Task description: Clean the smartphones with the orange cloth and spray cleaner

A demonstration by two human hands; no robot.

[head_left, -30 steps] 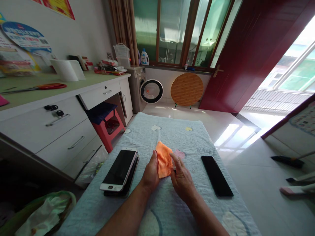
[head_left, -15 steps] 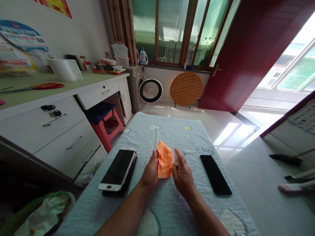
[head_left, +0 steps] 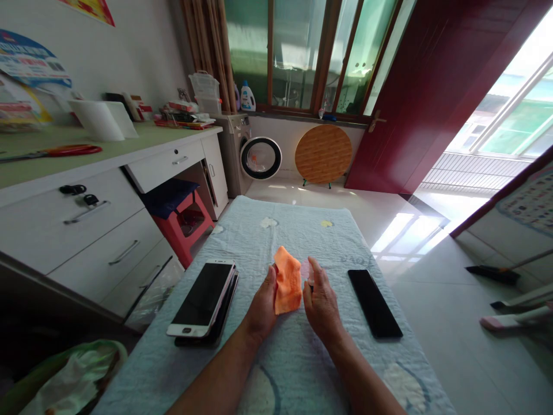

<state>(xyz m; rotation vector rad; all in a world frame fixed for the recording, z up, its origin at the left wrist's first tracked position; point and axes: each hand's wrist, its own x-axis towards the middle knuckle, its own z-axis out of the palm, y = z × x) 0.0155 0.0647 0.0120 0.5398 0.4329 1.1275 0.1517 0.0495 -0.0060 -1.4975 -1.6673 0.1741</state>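
My left hand (head_left: 261,306) is closed on an orange cloth (head_left: 287,279), holding it up above the light blue table cover (head_left: 280,230). My right hand (head_left: 320,303) sits close to the right of the cloth, fingers curled around something small that is mostly hidden. A white-framed phone (head_left: 203,297) lies screen up on top of a darker device to the left of my hands. A black phone (head_left: 374,302) lies flat to the right.
A white desk with drawers (head_left: 86,213) runs along the left, with a red stool (head_left: 184,222) under it. A green bag (head_left: 73,380) sits at the lower left. A washing machine (head_left: 259,157) and a round wooden tabletop (head_left: 323,154) stand at the far wall.
My right hand has lifted slightly and moved closer to the orange cloth. My left hand keeps its hold on the cloth. Both phones lie where they were.
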